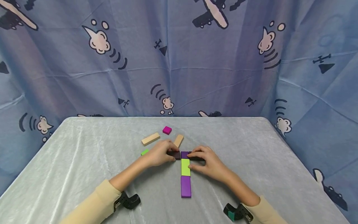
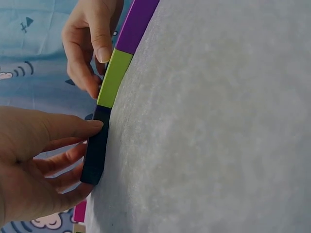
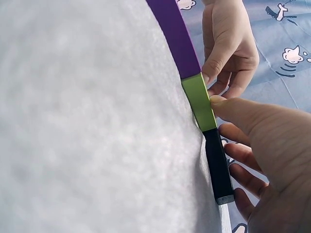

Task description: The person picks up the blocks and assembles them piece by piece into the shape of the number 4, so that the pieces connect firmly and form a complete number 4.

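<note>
My left hand [image 1: 161, 153] pinches a dark block [image 1: 174, 155] at the left of a purple block [image 1: 184, 155]; its thumb lies along the near face in the left wrist view. My right hand [image 1: 208, 163] spreads over a second dark block [image 3: 219, 165], partly hidden beneath it. The right thumb touches the side of a yellow-green block [image 1: 185, 167], while the index fingertip rests by the purple block. Nearest the camera, a longer purple block [image 1: 185, 186] continues the column, end to end with the yellow-green one. Together the blocks lie flat in a T shape.
Beyond the hands lie a magenta block [image 1: 167, 130] and two plain wooden blocks, one at the left [image 1: 150, 139] and one nearer the middle [image 1: 178, 140]. A green block [image 1: 144, 152] peeks out behind the left hand. A patterned blue curtain [image 1: 179, 62] hangs behind the cloth-covered table [image 1: 237, 133].
</note>
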Tool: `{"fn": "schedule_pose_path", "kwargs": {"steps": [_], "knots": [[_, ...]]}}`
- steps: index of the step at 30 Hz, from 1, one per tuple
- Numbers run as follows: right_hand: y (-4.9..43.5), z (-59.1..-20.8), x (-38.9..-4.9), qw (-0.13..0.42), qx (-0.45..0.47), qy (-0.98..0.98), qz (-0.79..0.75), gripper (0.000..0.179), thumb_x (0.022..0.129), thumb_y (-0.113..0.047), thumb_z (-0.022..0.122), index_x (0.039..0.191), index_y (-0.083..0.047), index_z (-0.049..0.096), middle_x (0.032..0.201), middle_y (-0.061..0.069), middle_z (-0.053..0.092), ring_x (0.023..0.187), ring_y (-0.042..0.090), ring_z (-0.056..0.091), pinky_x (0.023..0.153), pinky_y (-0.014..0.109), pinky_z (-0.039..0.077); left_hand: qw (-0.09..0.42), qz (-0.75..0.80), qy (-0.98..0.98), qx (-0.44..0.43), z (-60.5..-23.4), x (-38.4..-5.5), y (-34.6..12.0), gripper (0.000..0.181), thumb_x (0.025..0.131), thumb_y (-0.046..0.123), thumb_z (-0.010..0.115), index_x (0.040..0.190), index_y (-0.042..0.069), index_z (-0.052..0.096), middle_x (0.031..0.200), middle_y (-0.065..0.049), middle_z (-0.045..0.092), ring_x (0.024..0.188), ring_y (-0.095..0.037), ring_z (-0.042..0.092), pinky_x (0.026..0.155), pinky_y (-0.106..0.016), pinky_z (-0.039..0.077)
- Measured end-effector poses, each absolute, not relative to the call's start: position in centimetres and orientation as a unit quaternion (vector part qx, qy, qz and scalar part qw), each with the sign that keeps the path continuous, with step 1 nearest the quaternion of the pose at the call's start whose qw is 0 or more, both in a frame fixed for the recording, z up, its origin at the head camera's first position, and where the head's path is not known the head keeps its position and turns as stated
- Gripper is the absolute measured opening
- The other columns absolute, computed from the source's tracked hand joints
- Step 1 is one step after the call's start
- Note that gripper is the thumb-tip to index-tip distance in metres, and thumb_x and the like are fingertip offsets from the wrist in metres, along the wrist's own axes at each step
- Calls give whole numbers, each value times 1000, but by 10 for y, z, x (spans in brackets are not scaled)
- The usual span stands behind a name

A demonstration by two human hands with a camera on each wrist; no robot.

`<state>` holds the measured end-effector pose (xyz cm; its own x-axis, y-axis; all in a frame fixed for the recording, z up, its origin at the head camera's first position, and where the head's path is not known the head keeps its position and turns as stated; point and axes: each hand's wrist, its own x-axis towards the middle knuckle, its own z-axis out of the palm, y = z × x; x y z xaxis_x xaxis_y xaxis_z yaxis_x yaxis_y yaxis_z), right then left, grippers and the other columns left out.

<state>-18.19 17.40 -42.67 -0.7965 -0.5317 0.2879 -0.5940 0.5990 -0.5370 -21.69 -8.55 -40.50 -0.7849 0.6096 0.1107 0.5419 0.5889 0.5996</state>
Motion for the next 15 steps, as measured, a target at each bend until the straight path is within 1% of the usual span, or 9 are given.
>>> {"fn": "schedule_pose_path", "kwargs": {"steps": [8, 15], "knots": [[173, -425, -181, 45, 315, -892, 320, 34, 89, -18, 87, 121, -10, 79, 119, 4, 68, 112, 25, 60, 95, 45, 53, 50, 311, 892, 325, -403, -216, -82, 28, 87, 3, 85, 114, -1, 79, 107, -10, 73, 100, -22, 68, 88, -32, 56], [173, -424, -180, 41, 313, -894, 320, 34, 89, -18, 86, 121, -10, 79, 120, 4, 68, 112, 25, 60, 95, 45, 53, 54, 312, 891, 326, -403, -216, -82, 29, 87, 4, 85, 115, 0, 79, 109, -9, 73, 101, -21, 67, 88, -31, 56]]}}
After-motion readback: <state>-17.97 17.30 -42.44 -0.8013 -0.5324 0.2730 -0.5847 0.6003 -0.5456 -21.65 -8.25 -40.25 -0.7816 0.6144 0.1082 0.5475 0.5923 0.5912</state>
